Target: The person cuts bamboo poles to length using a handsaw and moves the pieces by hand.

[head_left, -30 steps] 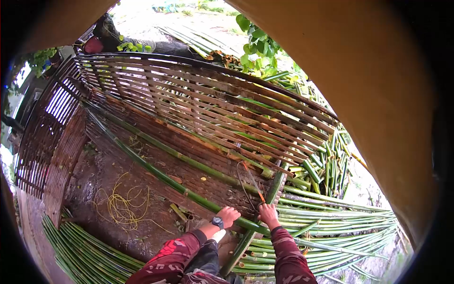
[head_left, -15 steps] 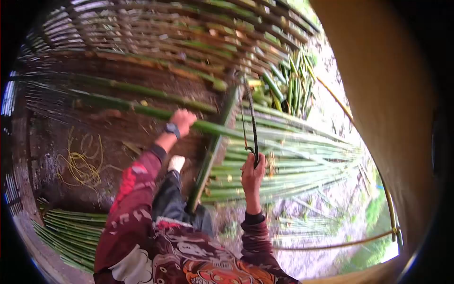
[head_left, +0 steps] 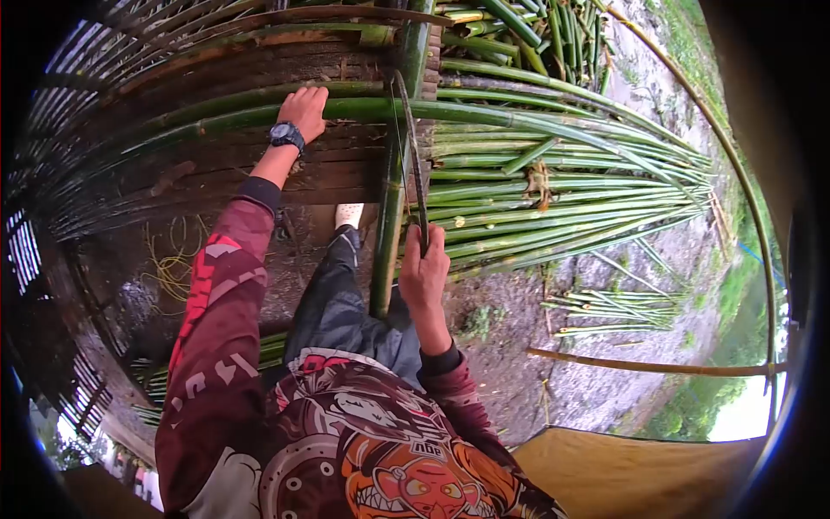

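My left hand (head_left: 303, 114), with a dark watch on its wrist, is closed over a long green bamboo pole (head_left: 354, 108). In my right hand (head_left: 424, 270) is the handle of a bow saw (head_left: 417, 156) with a dark curved frame. Its thin blade crosses the pole near the saw's far end, to the right of my left hand. The pole rests across a thick bamboo rail (head_left: 391, 203) and stretches on to the right. A second bamboo pole (head_left: 350, 88) lies alongside, just beyond it.
Many cut bamboo poles (head_left: 553, 208) lie in a bundle to the right, with more green pieces (head_left: 562, 39) stacked behind. Yellow cord (head_left: 170, 259) lies on the dark floor at left. My foot (head_left: 348, 214) is beside the rail. A slatted bamboo wall (head_left: 112, 60) stands far left.
The saw has drawn back toward me, so the pole now crosses nearer its far end instead of near its handle. My left hand stays on the pole; the whole view has shifted.
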Demonstrator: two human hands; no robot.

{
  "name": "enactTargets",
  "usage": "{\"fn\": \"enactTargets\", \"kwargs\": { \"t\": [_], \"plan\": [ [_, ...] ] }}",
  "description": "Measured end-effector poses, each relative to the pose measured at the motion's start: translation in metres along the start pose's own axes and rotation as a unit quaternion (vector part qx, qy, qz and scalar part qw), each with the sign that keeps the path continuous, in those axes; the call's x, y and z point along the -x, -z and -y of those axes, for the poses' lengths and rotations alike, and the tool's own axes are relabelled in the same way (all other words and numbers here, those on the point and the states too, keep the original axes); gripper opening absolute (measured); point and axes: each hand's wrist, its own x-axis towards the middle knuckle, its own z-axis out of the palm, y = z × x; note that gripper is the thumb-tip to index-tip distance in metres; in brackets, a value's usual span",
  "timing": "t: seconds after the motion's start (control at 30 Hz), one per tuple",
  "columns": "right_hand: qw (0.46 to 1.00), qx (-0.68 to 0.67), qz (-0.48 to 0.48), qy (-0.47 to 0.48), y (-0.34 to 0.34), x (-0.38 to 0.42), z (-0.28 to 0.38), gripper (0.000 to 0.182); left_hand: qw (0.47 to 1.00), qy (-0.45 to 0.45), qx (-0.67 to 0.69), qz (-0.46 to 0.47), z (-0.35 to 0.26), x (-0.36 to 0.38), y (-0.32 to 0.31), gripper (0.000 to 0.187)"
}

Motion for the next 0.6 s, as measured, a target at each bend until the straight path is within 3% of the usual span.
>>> {"fn": "enactTargets", "kwargs": {
  "t": [0.17, 0.47, 0.6],
  "plan": [
    [0.999, -0.031, 0.014, -0.043, -0.008, 0.001, -0.001, 0.020, 1.000, 0.003, 0.004, 0.021, 0.005, 0.000, -0.003, 0.034],
    [0.998, -0.061, 0.003, -0.033, -0.012, 0.010, -0.003, 0.019, 0.999, 0.011, -0.005, 0.032, 0.004, -0.001, -0.007, 0.035],
    [0.999, -0.042, -0.027, 0.008, -0.036, -0.046, -0.005, 0.020, 0.999, 0.006, -0.028, 0.026, -0.002, -0.001, 0.002, 0.029]
  ]
}}
